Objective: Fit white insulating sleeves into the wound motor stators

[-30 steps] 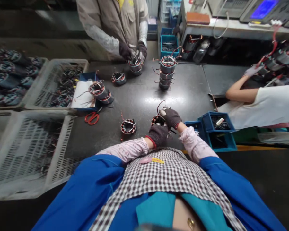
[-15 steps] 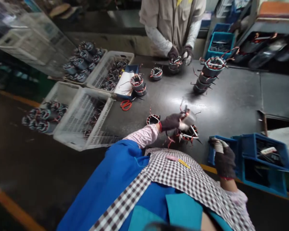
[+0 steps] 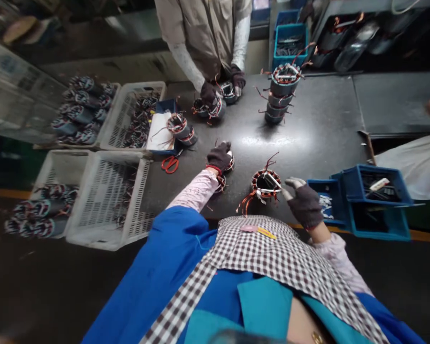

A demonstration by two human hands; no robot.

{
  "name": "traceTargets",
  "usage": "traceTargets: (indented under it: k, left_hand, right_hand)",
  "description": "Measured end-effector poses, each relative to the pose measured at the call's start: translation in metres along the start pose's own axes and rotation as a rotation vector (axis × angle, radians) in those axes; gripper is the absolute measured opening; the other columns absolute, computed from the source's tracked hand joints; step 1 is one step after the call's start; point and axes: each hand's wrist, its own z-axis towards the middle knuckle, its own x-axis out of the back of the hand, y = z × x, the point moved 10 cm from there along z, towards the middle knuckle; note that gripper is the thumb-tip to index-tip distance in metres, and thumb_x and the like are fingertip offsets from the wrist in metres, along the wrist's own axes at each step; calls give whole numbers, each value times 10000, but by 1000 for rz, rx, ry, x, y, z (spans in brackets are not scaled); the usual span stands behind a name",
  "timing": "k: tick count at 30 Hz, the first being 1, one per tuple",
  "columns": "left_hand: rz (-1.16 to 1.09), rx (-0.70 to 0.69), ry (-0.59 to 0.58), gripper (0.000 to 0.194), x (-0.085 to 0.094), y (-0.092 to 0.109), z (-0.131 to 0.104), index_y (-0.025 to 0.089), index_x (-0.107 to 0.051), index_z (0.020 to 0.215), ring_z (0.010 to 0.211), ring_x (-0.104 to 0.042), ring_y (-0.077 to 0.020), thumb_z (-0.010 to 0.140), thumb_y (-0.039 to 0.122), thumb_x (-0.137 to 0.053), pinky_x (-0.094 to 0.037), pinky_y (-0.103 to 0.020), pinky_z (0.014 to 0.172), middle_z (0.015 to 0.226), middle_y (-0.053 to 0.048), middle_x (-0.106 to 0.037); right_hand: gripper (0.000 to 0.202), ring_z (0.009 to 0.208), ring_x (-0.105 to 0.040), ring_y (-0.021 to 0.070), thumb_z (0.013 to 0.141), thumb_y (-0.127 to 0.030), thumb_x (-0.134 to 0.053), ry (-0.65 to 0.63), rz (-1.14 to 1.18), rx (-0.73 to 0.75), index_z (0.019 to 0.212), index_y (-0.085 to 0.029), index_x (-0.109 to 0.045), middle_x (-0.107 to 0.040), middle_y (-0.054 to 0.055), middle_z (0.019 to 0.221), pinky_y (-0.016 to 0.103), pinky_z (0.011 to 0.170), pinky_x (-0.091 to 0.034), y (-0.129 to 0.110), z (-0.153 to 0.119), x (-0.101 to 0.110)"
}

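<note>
My left hand (image 3: 219,156), in a dark glove with pale fingertips, is closed on a wound motor stator (image 3: 231,163) and hides most of it. Another stator (image 3: 220,184) shows partly under my left wrist. In front of my apron a stator (image 3: 266,185) lies ring-up, with copper-coloured leads trailing toward me and white strips across its top. Just to its right is my right hand (image 3: 306,203), gloved likewise, its thumb and fingertips drawn together toward the ring. Whatever these fingers hold is too small to make out.
Blue bins (image 3: 380,186) stand at the right, one with small white pieces. Orange-handled scissors (image 3: 170,164) lie left of my hand, near white crates (image 3: 107,200). Stacked stators (image 3: 279,95) stand further back. Opposite, a co-worker's gloved hands (image 3: 209,93) handle stators.
My left hand has moved left and away from me, off the near stator. My right hand has come out of the blue bin toward that stator. The camera view has shifted.
</note>
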Motion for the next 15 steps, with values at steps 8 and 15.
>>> traceTargets:
  k: [8,15]
  left_hand:
    - [139,-666,-377,511,-51,130,-124,204,-817,1344,1195,-728,-313,956,530,-751,-570,-404,1050,1301,-134,-773]
    - [265,-553,-427,583,-80,136,-110,91,-823,1293,1169,-749,-388,851,471,-808,-598,-433,986,1289,-226,-772]
  right_hand:
    - [401,1055,-728,271,1163,-338,-490,-274,-253,14,1441,-141,-703,-764,247,1285,356,829,-417,-35,56,-30]
    - [393,1264,-658,311,1107,-236,-557,-182,-324,167,1452,-99,-687,-699,293,1419,380,1015,-425,-57,57,-38]
